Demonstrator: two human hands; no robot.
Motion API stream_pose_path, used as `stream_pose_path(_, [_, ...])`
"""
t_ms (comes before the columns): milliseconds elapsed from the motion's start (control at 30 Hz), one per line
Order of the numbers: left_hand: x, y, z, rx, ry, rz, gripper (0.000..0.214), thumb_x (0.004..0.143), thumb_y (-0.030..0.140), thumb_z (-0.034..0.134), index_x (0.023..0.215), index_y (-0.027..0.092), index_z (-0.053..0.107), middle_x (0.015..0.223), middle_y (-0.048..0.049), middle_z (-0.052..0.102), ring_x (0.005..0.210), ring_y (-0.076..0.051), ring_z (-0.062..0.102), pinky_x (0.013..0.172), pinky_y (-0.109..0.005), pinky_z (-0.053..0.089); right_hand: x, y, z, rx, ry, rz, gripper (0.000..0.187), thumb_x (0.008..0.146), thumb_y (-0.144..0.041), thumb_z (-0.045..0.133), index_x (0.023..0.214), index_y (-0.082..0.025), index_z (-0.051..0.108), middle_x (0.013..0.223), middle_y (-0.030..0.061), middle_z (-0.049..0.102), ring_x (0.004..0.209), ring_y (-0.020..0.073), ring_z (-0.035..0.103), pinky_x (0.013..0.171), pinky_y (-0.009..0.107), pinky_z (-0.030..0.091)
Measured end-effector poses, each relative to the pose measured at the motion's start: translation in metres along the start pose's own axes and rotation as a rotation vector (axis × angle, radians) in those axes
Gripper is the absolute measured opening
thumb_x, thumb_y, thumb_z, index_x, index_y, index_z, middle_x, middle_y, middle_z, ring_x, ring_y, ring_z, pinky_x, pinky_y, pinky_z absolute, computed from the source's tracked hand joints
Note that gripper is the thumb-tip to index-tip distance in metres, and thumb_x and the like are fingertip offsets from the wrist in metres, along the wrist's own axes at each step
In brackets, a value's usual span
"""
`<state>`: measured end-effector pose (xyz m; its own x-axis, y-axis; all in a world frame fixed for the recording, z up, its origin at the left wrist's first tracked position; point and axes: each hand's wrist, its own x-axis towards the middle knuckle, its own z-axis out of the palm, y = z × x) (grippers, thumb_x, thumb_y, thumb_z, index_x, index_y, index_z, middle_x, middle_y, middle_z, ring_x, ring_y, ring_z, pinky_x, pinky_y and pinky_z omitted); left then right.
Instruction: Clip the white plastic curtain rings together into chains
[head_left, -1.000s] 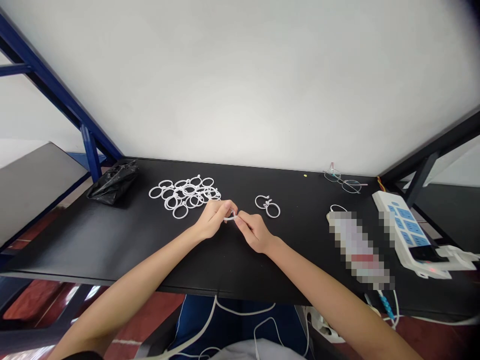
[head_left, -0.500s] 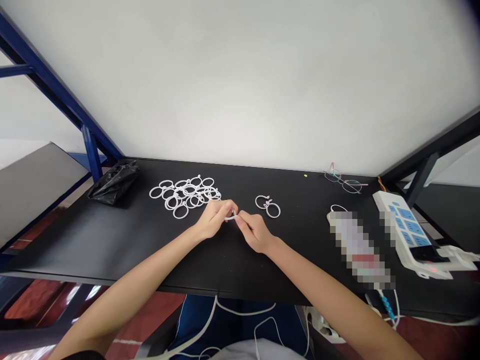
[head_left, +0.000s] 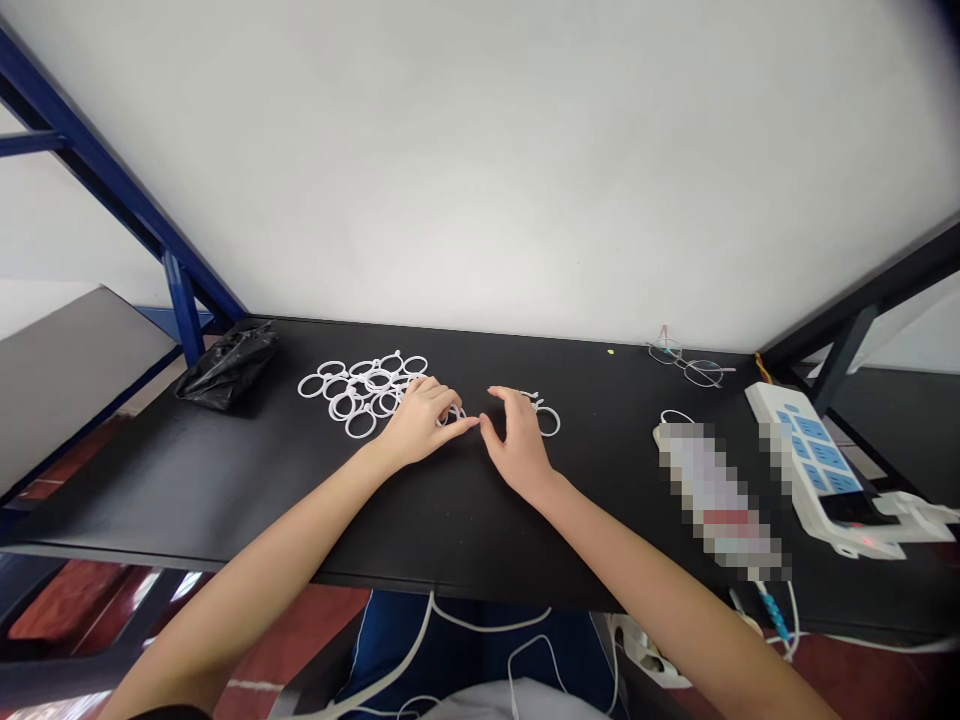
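My left hand rests on the black table with its fingers closed over a white plastic ring, right beside a pile of several white rings. A small gap separates it from my right hand, which holds nothing; its fingers are spread and curved. The right fingertips hover next to a pair of linked white rings, partly hiding them.
A crumpled black bag lies at the back left near a blue frame post. Eyeglasses sit at the back right. A pixelated object and a white power strip occupy the right side. Cables hang below the front edge.
Both hands were pinching one ring together. Now my right hand has let go and moved up and right toward the linked pair, and my left hand has shifted back with the ring.
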<state>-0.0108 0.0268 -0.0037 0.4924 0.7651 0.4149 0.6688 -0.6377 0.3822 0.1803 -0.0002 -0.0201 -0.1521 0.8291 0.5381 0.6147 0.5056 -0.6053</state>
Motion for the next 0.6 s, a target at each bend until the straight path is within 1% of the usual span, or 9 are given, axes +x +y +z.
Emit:
stream_pose_path(133, [-0.0002,0.0021,0.0020,0.018,-0.028,-0.002,0.034,0.092,0.050,0.051,0.087,0.018,0.060,0.069,-0.0009,0.055,0.074,-0.019,0.049,0.083,-0.039,0.039,-0.0035,0.0026,0.0047,-0.033,-0.078,0.019,0.046,0.089,-0.018,0.055,0.133,-0.018,0.044,0.127,0.0183,0.058,0.118,0.0339,0.056,0.098,0.057,0.047])
stream_pose_path(200, [-0.0001,0.0033,0.0022,0.021,-0.039,-0.001,0.033,0.093,0.049,0.051,0.089,0.018,0.059,0.072,-0.0015,0.057,0.075,-0.019,0.051,0.084,-0.039,0.039,-0.0044,0.0036,0.0063,0.004,-0.097,0.019,0.050,0.088,-0.018,0.055,0.137,-0.019,0.041,0.130,0.0177,0.056,0.120,0.0328,0.055,0.098,0.055,0.048])
stream_pose_path(267, [0.0000,0.0038,0.0025,0.019,-0.038,-0.002,0.031,0.093,0.048,0.051,0.092,0.018,0.059,0.077,-0.0025,0.059,0.078,-0.020,0.052,0.086,-0.040,0.039,-0.0045,0.0047,0.0075,0.078,-0.108,0.022,0.051,0.089,-0.016,0.053,0.138,-0.022,0.040,0.131,0.0158,0.055,0.117,0.0295,0.058,0.098,0.051,0.051])
stream_pose_path(400, [-0.0008,0.0023,0.0044,0.018,-0.045,-0.018,0.030,0.094,0.045,0.050,0.105,0.018,0.058,0.092,-0.0059,0.062,0.088,-0.022,0.055,0.089,-0.041,0.040,-0.0037,0.0077,0.0094,0.210,-0.129,0.005,0.052,0.085,-0.007,0.050,0.134,-0.023,0.043,0.123,0.0120,0.061,0.106,0.0234,0.064,0.093,0.045,0.055])
stream_pose_path(500, [-0.0023,0.0004,0.0064,0.038,-0.052,-0.024,0.032,0.094,0.041,0.050,0.117,0.019,0.054,0.106,-0.0089,0.061,0.100,-0.025,0.055,0.093,-0.043,0.039,-0.0031,0.0101,0.0102,0.236,-0.143,-0.025,0.052,0.080,0.000,0.047,0.128,-0.022,0.048,0.115,0.0100,0.063,0.101,0.0214,0.065,0.089,0.042,0.056])
stream_pose_path(600, [-0.0036,-0.0008,0.0076,0.055,-0.038,-0.021,0.035,0.094,0.037,0.050,0.124,0.019,0.050,0.111,-0.0102,0.060,0.105,-0.027,0.054,0.096,-0.045,0.039,-0.0029,0.0106,0.0101,0.237,-0.147,-0.041,0.051,0.077,0.004,0.041,0.120,-0.021,0.053,0.110,0.0091,0.064,0.097,0.0204,0.065,0.086,0.040,0.057])
